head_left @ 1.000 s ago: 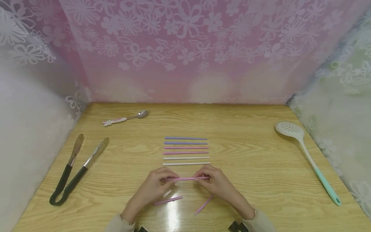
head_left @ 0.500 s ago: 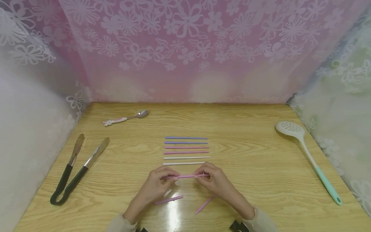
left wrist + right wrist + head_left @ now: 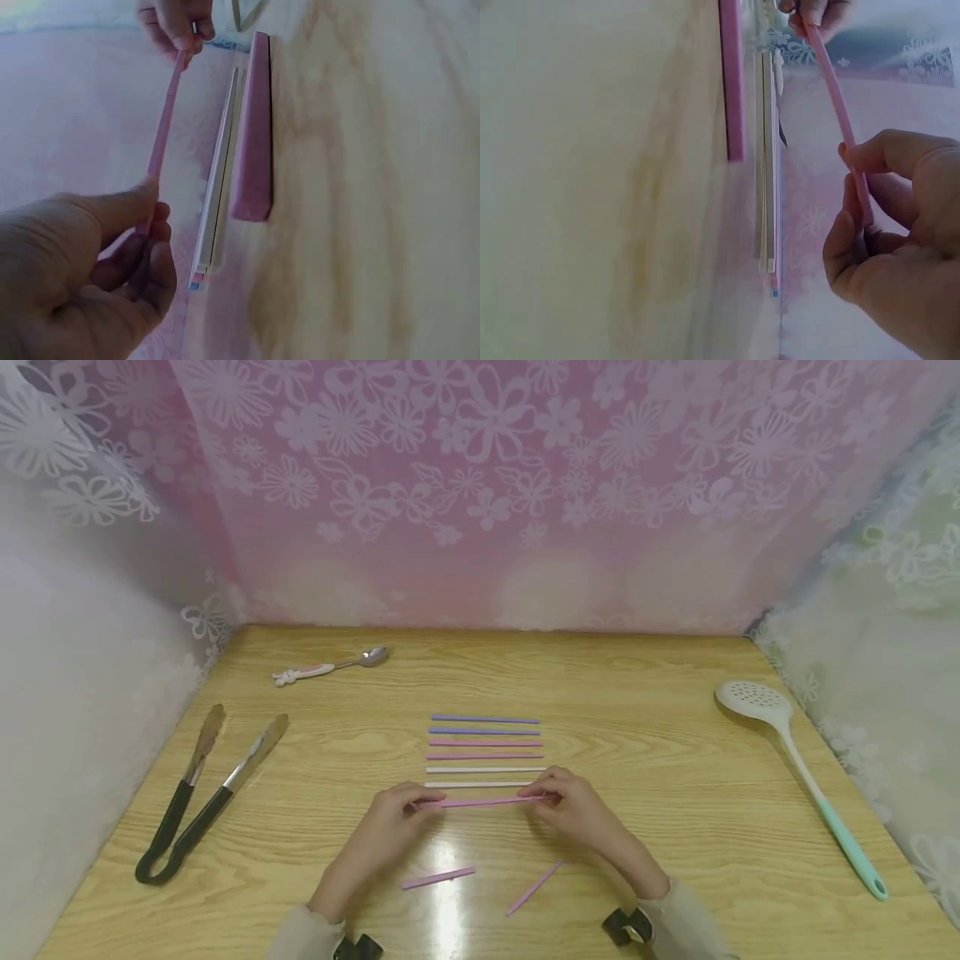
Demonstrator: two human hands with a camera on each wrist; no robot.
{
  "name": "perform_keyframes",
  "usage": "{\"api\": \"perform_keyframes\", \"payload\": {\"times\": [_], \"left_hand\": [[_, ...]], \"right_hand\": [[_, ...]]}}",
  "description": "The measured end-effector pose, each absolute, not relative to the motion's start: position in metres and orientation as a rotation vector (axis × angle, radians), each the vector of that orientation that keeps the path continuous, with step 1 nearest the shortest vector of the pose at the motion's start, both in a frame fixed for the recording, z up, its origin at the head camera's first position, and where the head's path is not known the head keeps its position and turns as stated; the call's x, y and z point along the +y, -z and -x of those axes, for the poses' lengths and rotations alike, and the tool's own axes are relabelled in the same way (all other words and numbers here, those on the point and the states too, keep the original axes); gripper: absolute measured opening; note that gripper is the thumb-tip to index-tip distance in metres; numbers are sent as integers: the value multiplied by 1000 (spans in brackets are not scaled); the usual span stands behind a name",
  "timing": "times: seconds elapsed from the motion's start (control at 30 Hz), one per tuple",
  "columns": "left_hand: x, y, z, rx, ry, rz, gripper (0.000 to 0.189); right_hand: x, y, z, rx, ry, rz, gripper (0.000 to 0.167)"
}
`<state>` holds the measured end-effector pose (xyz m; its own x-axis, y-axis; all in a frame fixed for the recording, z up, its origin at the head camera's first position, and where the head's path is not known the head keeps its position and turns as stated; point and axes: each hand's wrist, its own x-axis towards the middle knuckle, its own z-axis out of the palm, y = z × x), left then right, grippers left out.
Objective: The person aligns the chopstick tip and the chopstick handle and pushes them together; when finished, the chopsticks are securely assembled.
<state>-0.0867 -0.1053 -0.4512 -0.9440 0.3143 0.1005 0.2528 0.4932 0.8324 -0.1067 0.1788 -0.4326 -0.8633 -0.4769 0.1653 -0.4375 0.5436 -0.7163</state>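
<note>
In the head view, my left hand (image 3: 392, 822) and my right hand (image 3: 577, 810) hold one slim pink chopstick (image 3: 480, 802) level between them. Thumb and fingers of each hand pinch it near an end, as both wrist views show; the fingers cover its tips. Just beyond it, white (image 3: 486, 785), pink (image 3: 484, 756) and blue chopsticks (image 3: 484, 731) lie side by side in a neat row on the table. Closer to me are two shorter pink pieces, one at the left (image 3: 438, 878) and one slanting at the right (image 3: 535, 888).
Black-handled tongs (image 3: 206, 802) lie spread at the left of the wooden table (image 3: 637, 718). A small spoon (image 3: 330, 667) with a white and pink handle is at the back left. Along the right side rests a slotted skimmer (image 3: 795, 760) with a mint handle. Flowered cloth (image 3: 495, 527) hangs behind.
From near the chopstick's middle, my hands have spread apart to its ends. Both hands and the chopstick have moved slightly away from me, towards the row. The two short pieces stay put.
</note>
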Motion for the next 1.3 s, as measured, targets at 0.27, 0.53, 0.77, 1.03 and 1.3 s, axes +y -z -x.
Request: {"api": "perform_keyframes", "payload": {"times": [0.27, 0.53, 0.77, 1.03, 1.3], "left_hand": [[-104, 453, 93, 2732, -1398, -388, 12], [-100, 457, 96, 2781, -1359, -304, 9], [-98, 457, 98, 2798, -1351, -287, 8], [-95, 457, 98, 2810, -1323, -310, 8], [-96, 457, 98, 2789, -1346, -297, 10]], "right_hand": [[184, 440, 115, 2779, 1161, 660, 8], [179, 449, 119, 2738, 1131, 594, 4], [176, 449, 119, 2764, 1119, 546, 4], [176, 451, 119, 2779, 1111, 520, 7], [174, 449, 119, 2788, 1090, 527, 5]]}}
